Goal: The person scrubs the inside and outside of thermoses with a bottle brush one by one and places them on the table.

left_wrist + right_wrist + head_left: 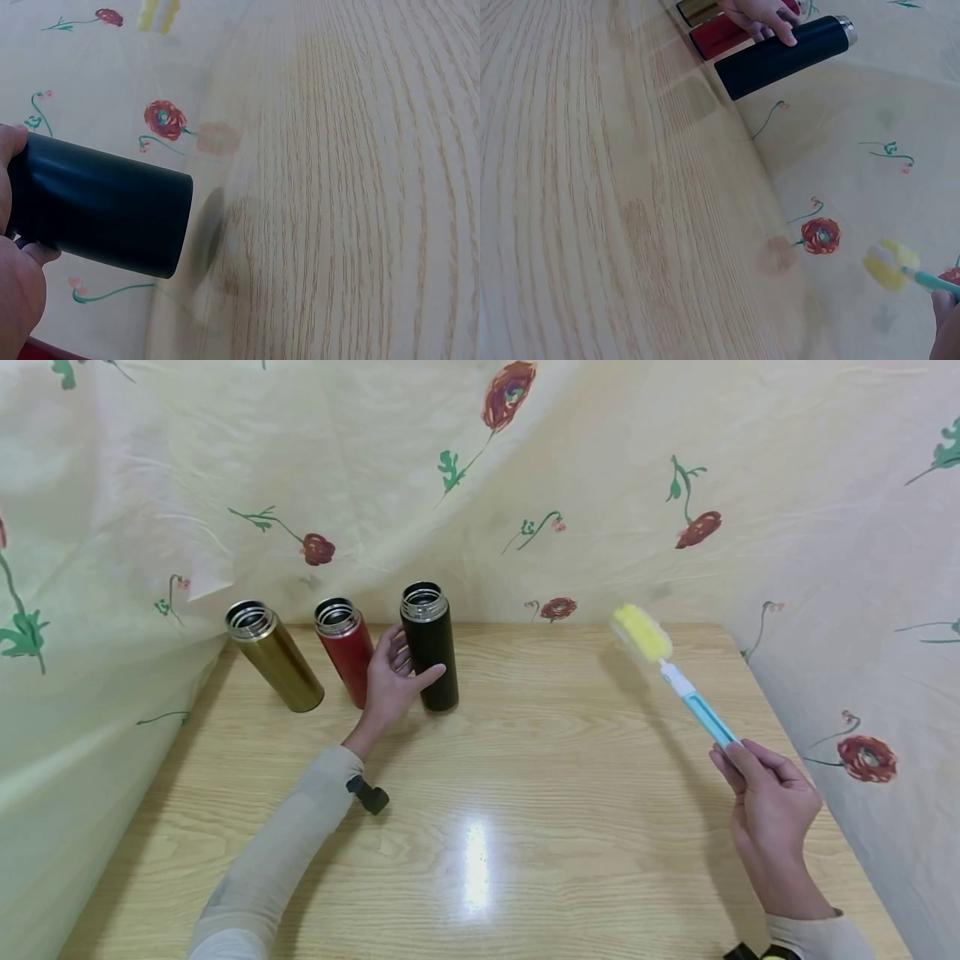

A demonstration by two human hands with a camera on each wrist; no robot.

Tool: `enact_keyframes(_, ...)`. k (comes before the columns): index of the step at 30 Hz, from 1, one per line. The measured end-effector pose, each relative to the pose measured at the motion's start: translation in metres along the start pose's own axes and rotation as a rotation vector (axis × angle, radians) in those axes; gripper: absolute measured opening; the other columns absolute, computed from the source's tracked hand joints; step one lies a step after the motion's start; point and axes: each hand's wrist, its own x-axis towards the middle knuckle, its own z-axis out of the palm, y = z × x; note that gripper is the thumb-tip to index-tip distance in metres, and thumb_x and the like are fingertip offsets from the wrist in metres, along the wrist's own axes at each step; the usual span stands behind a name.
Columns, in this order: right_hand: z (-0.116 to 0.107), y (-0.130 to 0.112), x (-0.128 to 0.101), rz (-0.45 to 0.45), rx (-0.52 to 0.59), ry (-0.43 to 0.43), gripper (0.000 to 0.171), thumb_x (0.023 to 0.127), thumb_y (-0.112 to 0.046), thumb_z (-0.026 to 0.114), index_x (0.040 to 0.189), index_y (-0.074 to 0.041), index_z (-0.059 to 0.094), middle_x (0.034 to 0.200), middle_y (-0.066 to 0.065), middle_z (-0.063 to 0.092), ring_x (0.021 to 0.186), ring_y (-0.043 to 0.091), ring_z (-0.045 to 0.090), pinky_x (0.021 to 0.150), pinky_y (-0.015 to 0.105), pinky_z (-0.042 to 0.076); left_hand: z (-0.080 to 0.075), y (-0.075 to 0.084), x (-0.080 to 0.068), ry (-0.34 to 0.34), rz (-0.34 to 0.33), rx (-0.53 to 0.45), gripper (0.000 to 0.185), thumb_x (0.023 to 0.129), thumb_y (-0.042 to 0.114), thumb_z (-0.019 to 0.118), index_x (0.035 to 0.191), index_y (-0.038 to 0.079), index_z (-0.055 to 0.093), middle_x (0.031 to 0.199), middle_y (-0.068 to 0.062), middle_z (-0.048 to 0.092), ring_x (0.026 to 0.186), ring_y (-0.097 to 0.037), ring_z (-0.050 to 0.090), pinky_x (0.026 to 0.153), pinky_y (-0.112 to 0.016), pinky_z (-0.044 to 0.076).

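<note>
Meanwhile, left hand (pixel 392 681) grips black flask (pixel 430 646) beside red flask (pixel 346 648) and gold flask (pixel 273 655); right hand (pixel 772 810) holds brush (pixel 670 670).

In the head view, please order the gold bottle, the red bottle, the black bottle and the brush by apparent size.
1. brush, longest.
2. black bottle.
3. gold bottle, nearly equal to the black one; unsure.
4. red bottle, partly hidden by the left hand, so uncertain.

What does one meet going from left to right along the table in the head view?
Gold flask → red flask → left hand → black flask → yellow sponge brush → right hand.
</note>
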Motion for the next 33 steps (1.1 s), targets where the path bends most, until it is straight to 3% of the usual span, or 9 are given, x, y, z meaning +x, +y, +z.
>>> enact_keyframes(14, -0.008, 0.004, 0.012, -0.046, -0.158, 0.075, 0.026, 0.072, 0.027, 0.075, 0.095, 0.014, 0.072, 0.078, 0.019, 0.074, 0.067, 0.026, 0.076, 0.065, 0.034, 0.061, 0.002, -0.003, 0.0, -0.012, -0.002, -0.004, 0.082, 0.078, 0.003, 0.087, 0.148, 0.014, 0.045, 0.144, -0.016, 0.055, 0.127, -0.032, 0.059, 0.111, -0.044, 0.047)
enact_keyframes(22, -0.015, 0.008, 0.018, -0.005, -0.22, 0.126, 0.022, 0.073, 0.024, 0.077, 0.09, 0.009, 0.073, 0.075, 0.016, 0.074, 0.066, 0.024, 0.076, 0.064, 0.033, 0.061, 0.003, -0.003, -0.001, -0.013, -0.01, 0.007, 0.082, 0.078, 0.006, 0.088, 0.147, 0.015, 0.046, 0.143, -0.015, 0.056, 0.127, -0.031, 0.059, 0.11, -0.044, 0.047)
enact_keyframes(33, -0.025, 0.012, 0.021, 0.022, -0.306, 0.116, 0.023, 0.075, 0.021, 0.078, 0.091, 0.006, 0.073, 0.076, 0.013, 0.074, 0.067, 0.021, 0.076, 0.066, 0.03, 0.061, 0.003, -0.006, -0.001, -0.008, -0.009, 0.0, 0.079, 0.079, 0.005, 0.088, 0.146, 0.014, 0.046, 0.142, -0.014, 0.056, 0.127, -0.03, 0.059, 0.111, -0.043, 0.046)
